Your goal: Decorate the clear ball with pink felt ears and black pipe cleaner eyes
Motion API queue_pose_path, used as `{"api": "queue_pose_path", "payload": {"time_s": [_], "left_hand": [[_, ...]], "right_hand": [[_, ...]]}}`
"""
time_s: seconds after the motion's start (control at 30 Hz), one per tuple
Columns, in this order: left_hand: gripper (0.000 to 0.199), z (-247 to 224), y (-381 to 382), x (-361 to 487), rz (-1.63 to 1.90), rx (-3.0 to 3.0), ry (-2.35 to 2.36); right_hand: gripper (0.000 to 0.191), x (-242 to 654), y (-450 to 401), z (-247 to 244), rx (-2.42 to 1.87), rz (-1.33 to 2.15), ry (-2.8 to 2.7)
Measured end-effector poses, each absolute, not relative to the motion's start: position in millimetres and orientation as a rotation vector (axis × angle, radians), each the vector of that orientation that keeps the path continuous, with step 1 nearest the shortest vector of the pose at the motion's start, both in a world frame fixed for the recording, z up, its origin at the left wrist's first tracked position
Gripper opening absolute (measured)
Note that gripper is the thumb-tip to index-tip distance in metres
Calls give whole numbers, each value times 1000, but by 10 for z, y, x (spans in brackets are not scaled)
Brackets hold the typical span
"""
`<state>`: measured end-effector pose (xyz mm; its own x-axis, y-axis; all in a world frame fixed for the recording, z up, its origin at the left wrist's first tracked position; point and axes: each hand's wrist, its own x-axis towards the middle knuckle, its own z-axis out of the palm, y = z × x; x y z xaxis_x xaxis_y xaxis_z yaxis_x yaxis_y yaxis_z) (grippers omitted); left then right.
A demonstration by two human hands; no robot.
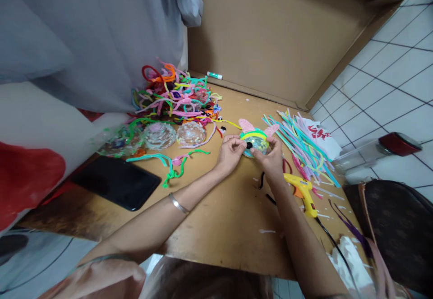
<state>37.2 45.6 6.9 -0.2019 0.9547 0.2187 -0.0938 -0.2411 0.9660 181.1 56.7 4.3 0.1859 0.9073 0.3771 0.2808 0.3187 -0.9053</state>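
Both hands are at a round clear craft piece (260, 143) with a green and yellow pipe-cleaner band and two pink ear shapes. My left hand (231, 153) is closed at its left edge, fingertips pinched beside a small black oval piece (249, 145). My right hand (270, 155) grips the right edge, its thumb against the front just below the black piece. Whether the black piece is fixed to the disc or held by the fingertips, I cannot tell. A yellow glue gun (304, 193) lies by my right forearm, with black pipe-cleaner bits (270, 199) near it.
A tangled heap of colourful pipe cleaners (176, 94) and round clear discs (191, 134) lie at the left back. Straight pipe cleaners (301, 141) spread to the right. A black phone (117, 181), a clear bottle (361, 154), a brown bag (399, 227) and a cardboard wall (270, 33) surround the work.
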Motion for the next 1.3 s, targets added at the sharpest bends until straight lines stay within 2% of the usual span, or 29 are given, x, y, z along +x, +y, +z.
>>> {"api": "queue_pose_path", "payload": {"time_s": [1.3], "left_hand": [[12,68,446,427,1614,1200,1201]], "right_hand": [[62,1728,559,34,-1247,586,-1296]]}}
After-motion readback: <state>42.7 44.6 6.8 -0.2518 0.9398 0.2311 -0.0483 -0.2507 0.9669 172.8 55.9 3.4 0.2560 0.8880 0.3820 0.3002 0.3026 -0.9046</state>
